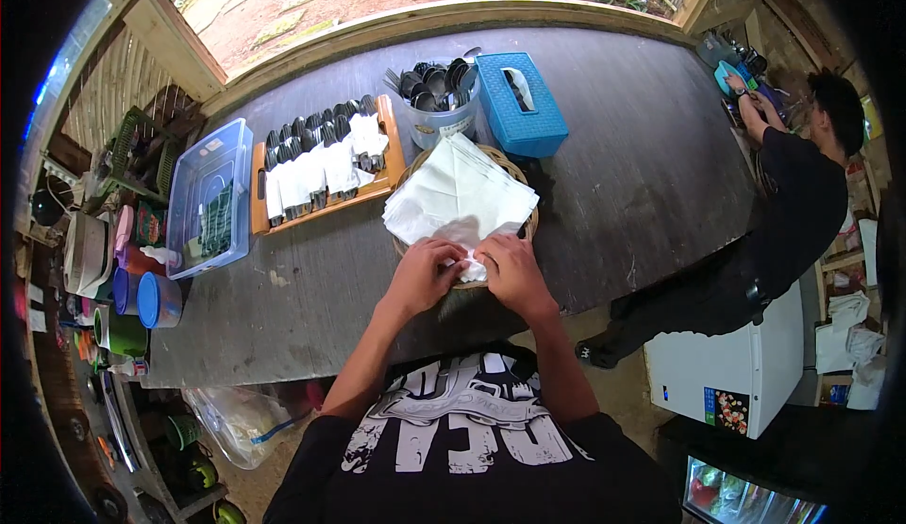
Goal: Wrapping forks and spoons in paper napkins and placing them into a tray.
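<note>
Both my left hand [427, 274] and my right hand [515, 269] pinch a white paper napkin [473, 269] at the near side of a round wicker basket [529, 232]. Its near part is bunched between my fingertips. Just beyond my fingers, a fanned stack of white napkins [463, 188] lies across the basket. To the left, a wooden tray [391, 149] holds rows of dark cutlery, their handles wrapped in white napkins [297, 180]. Behind the basket stands a clear plastic tub [446, 127] full of loose spoons and forks [435, 85].
A blue woven-pattern tissue box [527, 106] stands beside the tub. A clear plastic bin [209, 198] with dark green contents sits left of the tray. Lidded containers [157, 301] crowd the dark table's [637, 156] left end. A co-worker [800, 177] stands at the right end, near a white chest freezer [729, 375].
</note>
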